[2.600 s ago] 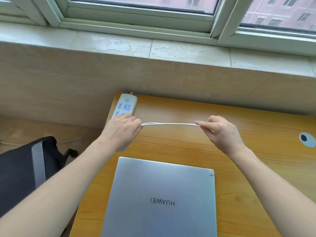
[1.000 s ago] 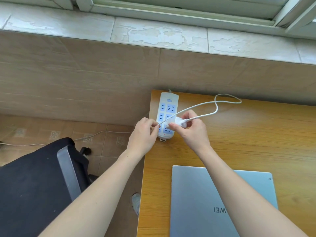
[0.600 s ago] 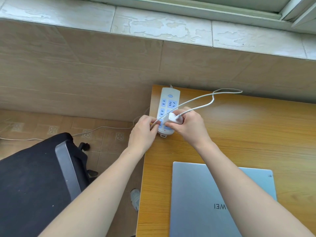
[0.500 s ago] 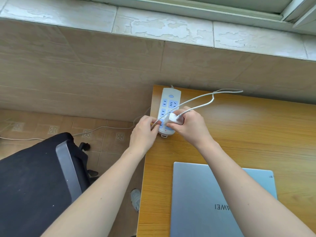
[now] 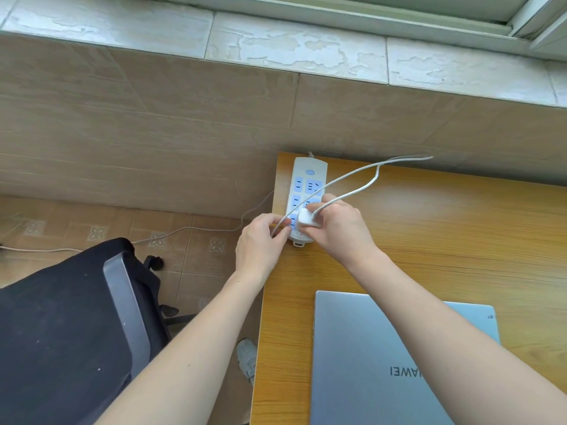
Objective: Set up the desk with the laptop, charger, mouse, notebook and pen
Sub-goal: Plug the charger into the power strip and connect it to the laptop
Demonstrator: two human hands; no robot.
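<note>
**Charger plug held at the power strip, laptop closed**

Tiled wall and a chipped window sill run behind a wooden desk set against them. At the desk's far left corner lies a white power strip with blue sockets, its own cord dropping over the edge and trailing across the tiled floor.

Right hand: fingers curled round the white charger plug, which sits on the near end of the strip. Whether the prongs are fully seated cannot be told, as the hand covers the joint.

Left hand: fingertips pinch the charger cable just beside the strip's near left edge. From both hands the cable rises and loops toward the desk's back edge, crossing above the strip's upper sockets.

Closed silver laptop lies flat at the near edge of the desk, well apart from the strip; the right forearm crosses over its lid.

Left of the desk stands a black office chair. One light shoe shows on the floor beside the desk's edge.
</note>
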